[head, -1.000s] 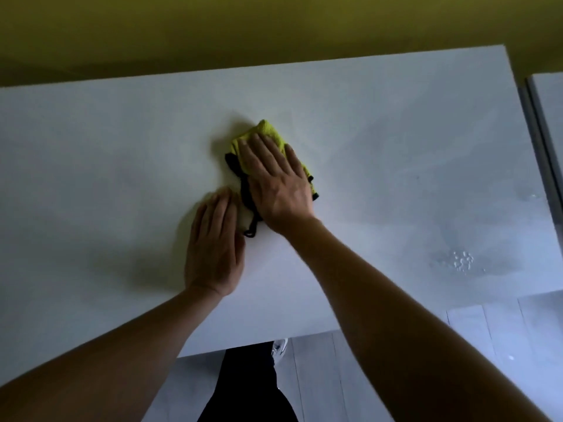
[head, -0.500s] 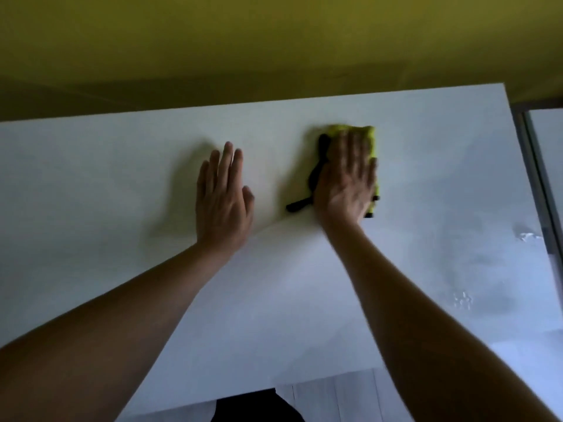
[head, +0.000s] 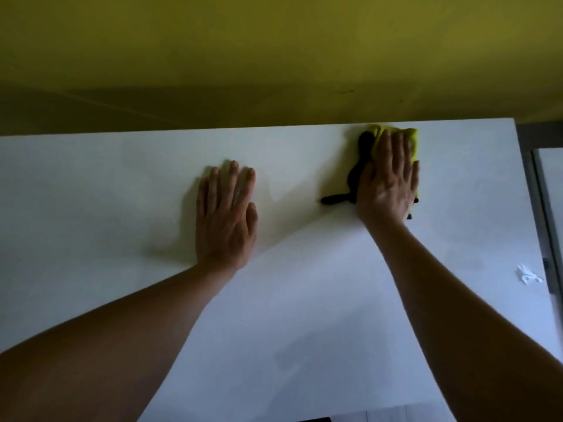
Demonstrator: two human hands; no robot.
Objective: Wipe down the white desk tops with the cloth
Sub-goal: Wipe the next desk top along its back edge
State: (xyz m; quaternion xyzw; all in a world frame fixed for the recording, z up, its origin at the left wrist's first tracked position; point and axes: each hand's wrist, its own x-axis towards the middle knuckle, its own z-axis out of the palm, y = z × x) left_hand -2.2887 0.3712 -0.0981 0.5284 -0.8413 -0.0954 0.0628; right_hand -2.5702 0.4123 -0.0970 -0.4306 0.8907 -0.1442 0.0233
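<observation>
The right hand (head: 388, 184), fingers (head: 396, 147) straight and released, presses the yellow-green cloth with black trim (head: 409, 138) at the white flat counter (head: 304, 300)'s far edge, one o'clock; the right edge lies near. The left hand (head: 225, 214) rests flat, fingers spread, at eleven o'clock; bare counter stretches toward nine o'clock.

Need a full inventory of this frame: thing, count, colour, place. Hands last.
desk top: 1, white, fills the lower frame
cloth: 1, yellow-green with black trim, far right of desk, by the back edge
wet patch: 1, shiny, desk's right edge
second desk top: 1, white, far right, across a gap
wall: yellow, behind desk
left hand: flat on desk, fingers straight
right hand: flat, pressing on cloth
</observation>
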